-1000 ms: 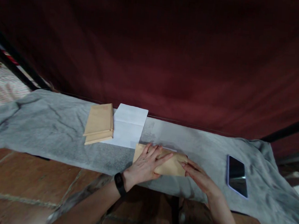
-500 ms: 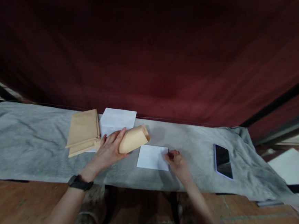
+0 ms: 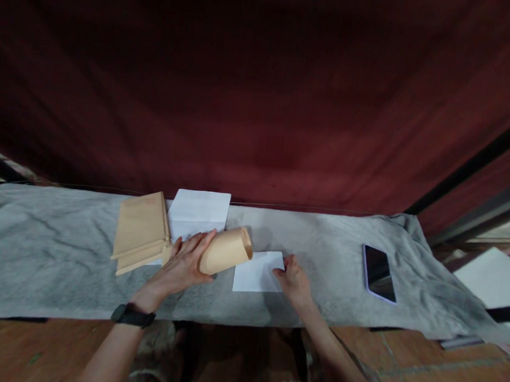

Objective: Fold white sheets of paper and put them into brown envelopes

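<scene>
The left hand (image 3: 182, 267) grasps the brown envelope (image 3: 224, 251), its mouth bowed open. The right hand (image 3: 295, 283) pinches the nearer white paper (image 3: 255, 274). Grip both lightly to prevent creasing.

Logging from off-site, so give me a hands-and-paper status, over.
Left hand gripping curled brown envelope. Right hand at right edge of near white sheet. Envelope blocking view of sheet's far-left corner.

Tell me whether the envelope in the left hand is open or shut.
Open: the envelope bulges in the left hand, its right end gaping to show a shadowed inside.
</scene>
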Available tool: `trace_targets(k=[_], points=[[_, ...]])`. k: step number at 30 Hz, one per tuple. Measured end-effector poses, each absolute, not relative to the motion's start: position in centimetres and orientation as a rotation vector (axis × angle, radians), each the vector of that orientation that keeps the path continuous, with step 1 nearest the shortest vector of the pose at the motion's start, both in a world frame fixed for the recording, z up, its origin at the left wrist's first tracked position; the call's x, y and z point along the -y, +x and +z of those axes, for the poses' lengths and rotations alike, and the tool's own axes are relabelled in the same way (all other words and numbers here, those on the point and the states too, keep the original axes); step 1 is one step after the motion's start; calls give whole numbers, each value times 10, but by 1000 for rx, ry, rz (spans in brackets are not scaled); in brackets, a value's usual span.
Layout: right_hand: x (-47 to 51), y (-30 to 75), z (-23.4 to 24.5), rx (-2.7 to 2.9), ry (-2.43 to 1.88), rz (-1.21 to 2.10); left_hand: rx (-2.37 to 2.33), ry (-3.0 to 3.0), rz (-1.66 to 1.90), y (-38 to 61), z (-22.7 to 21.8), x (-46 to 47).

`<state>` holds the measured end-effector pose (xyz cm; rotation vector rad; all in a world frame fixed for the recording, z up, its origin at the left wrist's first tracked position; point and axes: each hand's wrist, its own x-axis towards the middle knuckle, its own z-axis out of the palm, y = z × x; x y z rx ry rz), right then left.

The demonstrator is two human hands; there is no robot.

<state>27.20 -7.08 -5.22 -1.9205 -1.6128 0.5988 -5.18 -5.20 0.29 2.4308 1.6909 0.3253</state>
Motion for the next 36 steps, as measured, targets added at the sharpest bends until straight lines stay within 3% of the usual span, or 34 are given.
trace_targets(k=[4, 14, 24, 36], points=[[60, 292, -50, 1373, -1610, 816, -1690, 2412, 315, -54, 1, 52], [45, 318, -33, 1063, -1376, 846, -1645, 2428, 317, -48, -9, 51], [49, 317, -30, 1253, -1429, 787, -1637, 2482, 343, -33, -1, 49], [52, 312, -28, 1274, -1408, 1041, -1544, 2677, 375, -14, 1, 53]])
